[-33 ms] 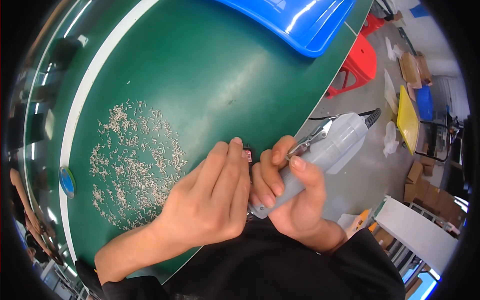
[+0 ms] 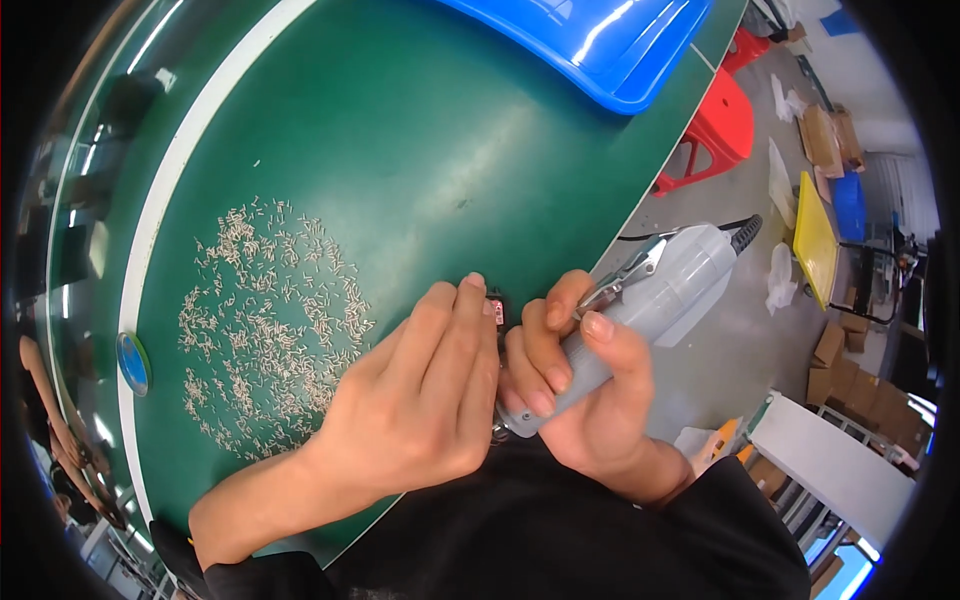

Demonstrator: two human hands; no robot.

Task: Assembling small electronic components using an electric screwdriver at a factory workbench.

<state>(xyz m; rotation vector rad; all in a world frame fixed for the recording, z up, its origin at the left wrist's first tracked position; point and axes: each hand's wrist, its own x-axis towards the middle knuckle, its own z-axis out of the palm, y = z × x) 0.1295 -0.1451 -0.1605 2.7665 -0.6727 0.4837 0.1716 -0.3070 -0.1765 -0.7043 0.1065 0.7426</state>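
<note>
- The right hand [image 2: 590, 400] is wrapped tight around a grey electric screwdriver [image 2: 640, 310], fingers curled over the barrel and the thumb lying along its upper side beside a metal lever.
- The screwdriver lies on a slant: its thick end with the black cable collar points up and to the right, out past the table edge, and its tip runs down toward the person's body, hidden behind the hands.
- The left hand [image 2: 420, 400] is cupped, palm down, fingers held close together and bent at the knuckles. Its fingertips press onto a small dark part [image 2: 496, 310] with a bit of red on it, sitting just between the two hands.
- I cannot tell whether the left hand actually pinches that small part or only steadies it from above; most of it is covered by the fingers.
- The two hands touch each other, the right knuckles against the side of the left fingers, right at the near edge of the green table [image 2: 420, 150].
- To the left of the left hand, a loose scatter of tiny pale screws [image 2: 270, 320] is spread flat over the green surface, well clear of the fingers.
- A small blue round disc [image 2: 133, 362] sits on the white strip along the table's left side.
- A blue plastic tray [image 2: 600, 40] rests at the far side of the table.
- A red plastic stool [image 2: 715, 130] stands on the floor beyond the table edge, near the tray.
- Black sleeves cover both forearms near the body.
</note>
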